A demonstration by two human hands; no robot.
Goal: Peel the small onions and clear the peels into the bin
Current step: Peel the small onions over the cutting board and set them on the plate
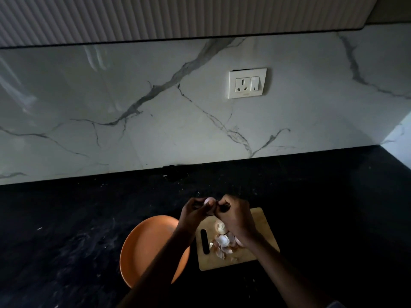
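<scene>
A small pale pink onion (209,200) is held up between both hands above the black counter. My left hand (194,211) grips it from the left with curled fingers. My right hand (233,213) pinches at its right side, fingers curled. Below the hands lies a wooden cutting board (264,232) with a pile of loose onion peels (223,243) and another onion piece (219,226) on it. The bin is out of view.
An orange plate (144,245) sits left of the board, partly under my left forearm. The board has a dark handle slot (204,241). A marble backsplash with a wall socket (247,82) rises behind the dark counter (77,230).
</scene>
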